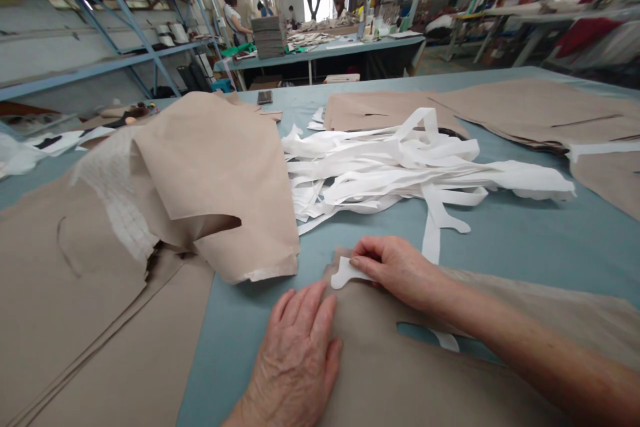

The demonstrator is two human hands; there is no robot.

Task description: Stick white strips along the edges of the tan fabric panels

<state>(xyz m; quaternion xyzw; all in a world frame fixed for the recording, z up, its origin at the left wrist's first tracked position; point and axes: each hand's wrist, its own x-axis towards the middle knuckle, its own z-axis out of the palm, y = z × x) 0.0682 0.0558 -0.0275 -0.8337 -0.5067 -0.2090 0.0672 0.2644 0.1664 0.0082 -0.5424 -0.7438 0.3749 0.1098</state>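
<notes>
The strip (345, 272), white with a flared end, lies just below the frame's centre, on the top left corner of a brown panel (370, 373). The right hand (397, 268) pinches it, thumb and forefinger closed on it, the other fingers curled behind. The left hand (300, 343), lower centre, lies palm down at the panel's left edge, holding nothing: its fingers are nearly straight with narrow gaps, the thumb a little apart. Right of the left hand, a slot in the panel shows the blue-green table (235, 327) and a bit of white.

Above the hands, mid-frame, is a loose pile of white strips (370, 163). A folded brown sheet (225, 160) with a slit fills the left; more brown sheets (530, 103) lie upper right. At the upper left are blue shelves (135, 23) and a person (233, 17).
</notes>
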